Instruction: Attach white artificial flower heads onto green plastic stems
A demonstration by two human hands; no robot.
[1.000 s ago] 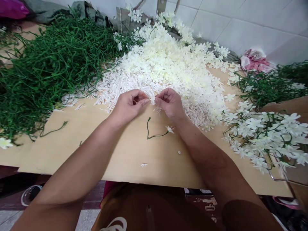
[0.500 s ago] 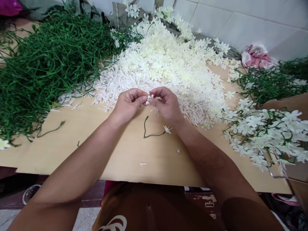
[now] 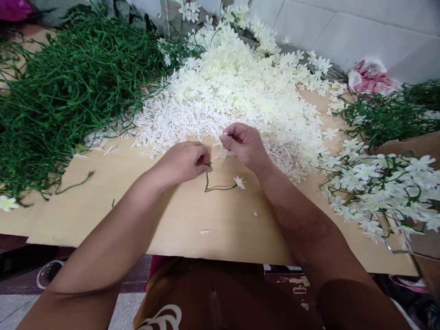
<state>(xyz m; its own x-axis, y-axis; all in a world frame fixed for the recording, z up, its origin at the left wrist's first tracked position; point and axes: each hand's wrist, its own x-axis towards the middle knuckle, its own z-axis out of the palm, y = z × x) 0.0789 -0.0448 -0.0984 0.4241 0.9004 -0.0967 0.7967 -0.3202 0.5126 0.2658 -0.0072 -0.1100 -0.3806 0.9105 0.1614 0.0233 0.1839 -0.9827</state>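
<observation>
Between the fingertips of my left hand (image 3: 190,161) is the upper end of a bent green artificial stem (image 3: 220,188). A small white flower piece (image 3: 239,182) sits on the stem's other end, near the board. My right hand (image 3: 244,144) is closed in a pinch, a little higher and to the right, holding a small white piece (image 3: 220,133), seemingly a bunch of stamens; its far part is hidden by the fingers. Just beyond both hands lies a heap of thin white stamens (image 3: 178,121), with a large pile of cream-white artificial blossoms (image 3: 240,78) behind it.
A tall heap of green stems (image 3: 79,87) covers the left side. Finished-looking white flowers on stems (image 3: 388,188) lie at the right by a wire frame. More green stems (image 3: 381,117) and a pink-white bag (image 3: 371,78) are behind them. Tiled wall (image 3: 309,27) stands behind.
My hands have separated. The left has come down and taken the stem's upper end, which lay free before. The right stays raised with the small white piece.
</observation>
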